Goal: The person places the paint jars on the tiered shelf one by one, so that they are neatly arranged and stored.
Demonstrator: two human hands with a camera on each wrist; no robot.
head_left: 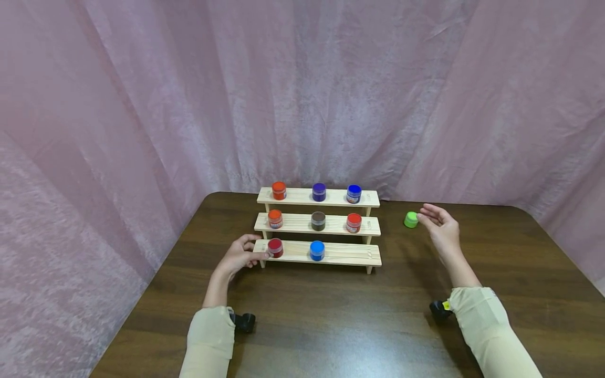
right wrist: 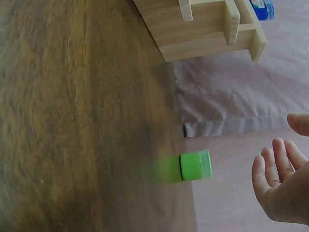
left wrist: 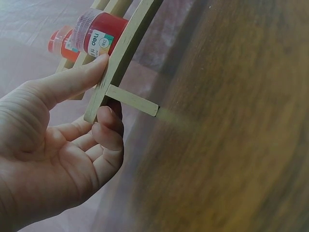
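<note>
My left hand [head_left: 238, 257] grips the left end of the lowest step of a three-tier wooden stand [head_left: 345, 253]. In the left wrist view its thumb lies on top of the plank beside a dark red paint jar [left wrist: 104, 35], with the other fingers curled below. A blue paint jar [head_left: 317, 251] stands mid-step, to the right of the red one. My right hand [head_left: 441, 231] hovers just right of a green paint jar [head_left: 411, 220] on the table. Its fingers are loosely bent and hold nothing; the right wrist view shows a gap between hand and jar.
On the middle step stand an orange jar [head_left: 275, 219], a dark brown jar [head_left: 318, 221] and a red jar [head_left: 353, 222]. The top step bears an orange-red jar [head_left: 279, 190], a purple jar [head_left: 319, 192] and a dark blue jar [head_left: 354, 193]. A pink curtain [head_left: 302, 94] hangs behind the brown table [head_left: 331, 320].
</note>
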